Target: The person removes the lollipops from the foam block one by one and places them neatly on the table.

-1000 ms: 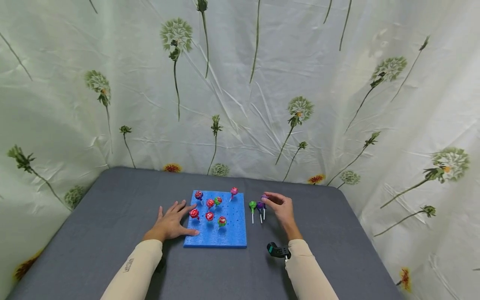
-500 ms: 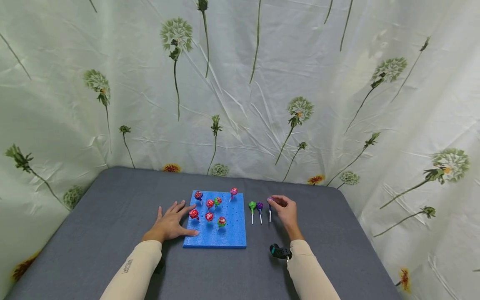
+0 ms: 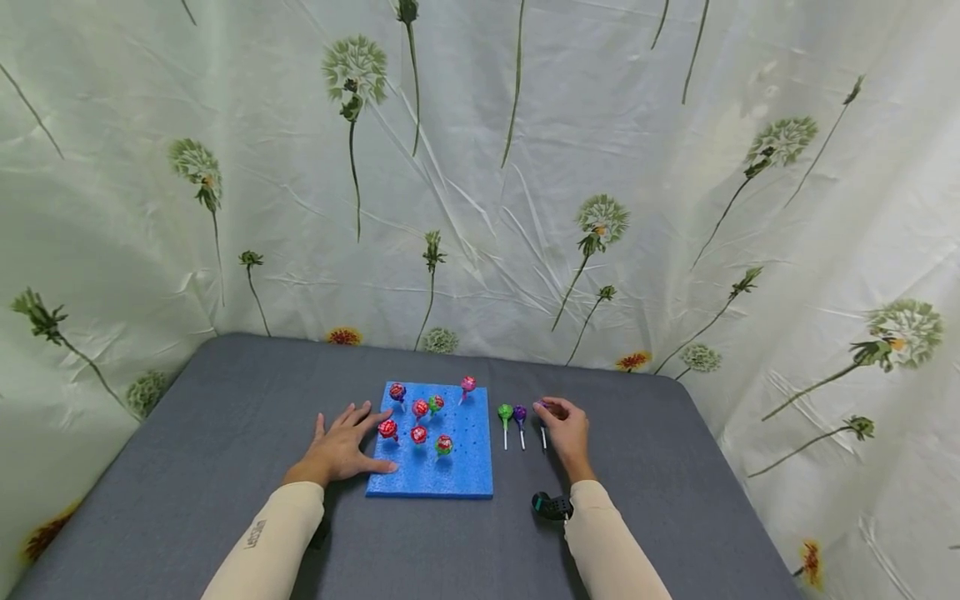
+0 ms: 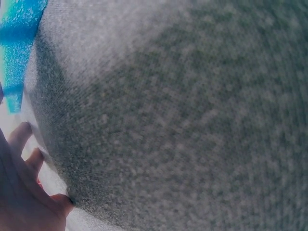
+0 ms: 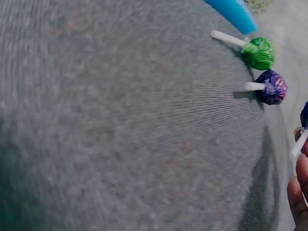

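Note:
My left hand (image 3: 341, 447) rests with spread fingers at the left edge of a blue foam board (image 3: 468, 475), thumb and index finger reaching over it. Several wrapped lollipops stand stick-down in the board, among them a red one (image 3: 418, 434), a green-and-red one (image 3: 444, 445) and a pink one (image 3: 468, 384). Right of the board, my right hand (image 3: 567, 429) pinches a dark purple lollipop by its head, its white stick (image 5: 299, 143) pointing down toward me. To its left, a green lollipop (image 3: 506, 412) and another purple lollipop (image 3: 520, 414) lie side by side on the table.
The grey cloth-covered table (image 3: 420, 550) extends around the board. Behind it hangs a pale curtain (image 3: 480, 208) printed with dandelions. A black strap (image 3: 551, 506) sits at my right wrist.
My right hand has shifted to the right with the purple lollipop, away from the other two, then slightly back toward me. The left hand and board have stayed put.

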Action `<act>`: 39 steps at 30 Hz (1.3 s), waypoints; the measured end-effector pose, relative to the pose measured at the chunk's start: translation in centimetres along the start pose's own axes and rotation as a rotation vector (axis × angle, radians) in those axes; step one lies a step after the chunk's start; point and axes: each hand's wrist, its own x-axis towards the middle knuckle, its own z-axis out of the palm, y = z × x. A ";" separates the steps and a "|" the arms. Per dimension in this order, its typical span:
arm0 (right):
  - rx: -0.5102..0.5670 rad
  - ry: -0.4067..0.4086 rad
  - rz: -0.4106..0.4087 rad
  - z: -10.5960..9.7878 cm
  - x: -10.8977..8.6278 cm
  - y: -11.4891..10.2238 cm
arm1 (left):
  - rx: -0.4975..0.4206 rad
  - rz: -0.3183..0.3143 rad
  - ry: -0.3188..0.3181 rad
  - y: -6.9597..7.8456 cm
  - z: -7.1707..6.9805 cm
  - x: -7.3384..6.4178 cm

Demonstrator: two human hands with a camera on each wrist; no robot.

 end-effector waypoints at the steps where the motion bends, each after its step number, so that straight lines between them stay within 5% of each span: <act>1: -0.015 0.000 0.006 0.1 0.0 0.0 | 0.000 0.000 0.000 0.0 0.1 0.0; 15: -0.108 0.007 0.013 1.1 -0.2 0.9 | 0.001 -0.009 0.002 0.1 -0.1 -0.1; 39: -0.117 -0.002 0.039 1.5 0.0 1.1 | 0.004 -0.020 -0.005 0.2 -0.1 0.0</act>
